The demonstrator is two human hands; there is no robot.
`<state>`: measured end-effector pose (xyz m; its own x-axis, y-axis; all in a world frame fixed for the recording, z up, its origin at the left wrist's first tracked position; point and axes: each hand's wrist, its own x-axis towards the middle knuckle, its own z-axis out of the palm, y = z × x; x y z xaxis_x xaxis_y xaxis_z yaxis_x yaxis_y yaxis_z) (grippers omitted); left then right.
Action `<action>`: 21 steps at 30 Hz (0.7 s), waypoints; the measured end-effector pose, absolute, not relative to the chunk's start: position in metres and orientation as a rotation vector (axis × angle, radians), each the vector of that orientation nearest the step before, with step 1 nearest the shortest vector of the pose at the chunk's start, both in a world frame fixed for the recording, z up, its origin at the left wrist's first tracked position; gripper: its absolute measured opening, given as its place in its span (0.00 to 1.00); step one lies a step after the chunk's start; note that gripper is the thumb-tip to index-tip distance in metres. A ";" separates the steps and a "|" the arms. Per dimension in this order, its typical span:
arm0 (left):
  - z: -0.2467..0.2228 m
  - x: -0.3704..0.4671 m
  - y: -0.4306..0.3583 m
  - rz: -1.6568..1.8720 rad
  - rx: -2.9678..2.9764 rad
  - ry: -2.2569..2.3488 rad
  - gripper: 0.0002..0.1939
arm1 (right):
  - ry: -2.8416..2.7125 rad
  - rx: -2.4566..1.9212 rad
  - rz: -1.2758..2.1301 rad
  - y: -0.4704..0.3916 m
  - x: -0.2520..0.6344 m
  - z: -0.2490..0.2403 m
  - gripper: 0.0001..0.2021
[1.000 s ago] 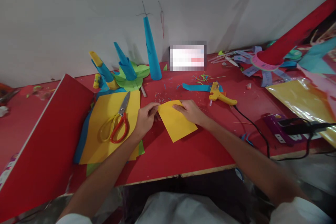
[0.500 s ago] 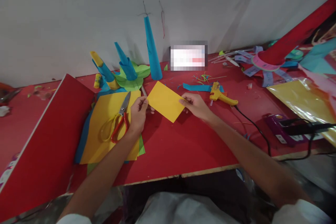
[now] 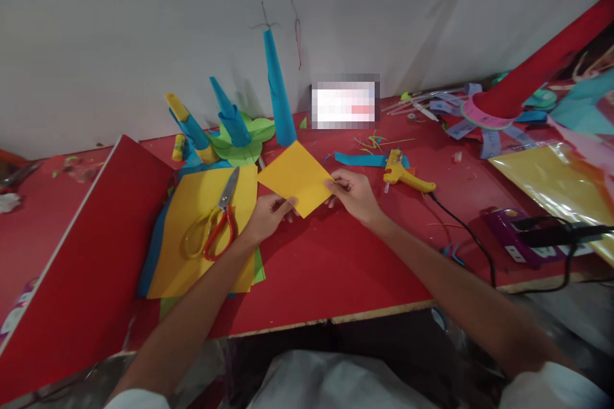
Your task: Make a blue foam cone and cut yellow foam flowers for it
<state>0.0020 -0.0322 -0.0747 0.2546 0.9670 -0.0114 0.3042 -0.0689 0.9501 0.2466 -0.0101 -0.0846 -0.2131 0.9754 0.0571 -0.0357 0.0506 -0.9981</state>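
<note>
Between my two hands is a yellow sheet of paper (image 3: 296, 176), held above the red table with one corner pointing at me. My left hand (image 3: 271, 214) pinches its lower left edge, thumb on top. At the right corner, my right hand (image 3: 354, 190) grips the paper between thumb and fingers. Left of my left hand, scissors (image 3: 223, 204) with red and yellow handles lie on a stack of yellow sheets (image 3: 167, 255). A yellow glue gun (image 3: 403, 172) lies to the right of my right hand, beside a blue paper strip (image 3: 359, 159).
Behind the sheet stand a tall blue paper cone (image 3: 279, 96) and a smaller blue cone on green petals (image 3: 244, 152). A red board (image 3: 91, 268) leans at the left. A purple power strip (image 3: 508, 236) and a red cone (image 3: 542, 70) are at the right.
The yellow paper has turned and shifted slightly left. My left hand has moved from its left corner down to the lower left edge; my right hand stays nearly in place, gripping the right corner.
</note>
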 end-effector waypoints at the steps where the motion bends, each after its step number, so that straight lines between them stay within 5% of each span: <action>1: -0.075 0.002 -0.032 0.892 1.567 1.238 0.29 | -1.387 -1.037 1.363 -0.010 0.247 -0.085 0.30; 21: -0.068 0.002 -0.037 0.632 1.833 1.153 0.24 | -1.512 -1.074 1.271 -0.011 0.246 -0.085 0.32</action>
<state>0.0019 -0.0368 -0.0678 0.4456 0.8949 -0.0238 0.4610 -0.2066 0.8630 0.2463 -0.0108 -0.0848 -0.2557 0.9631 0.0845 0.0818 0.1087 -0.9907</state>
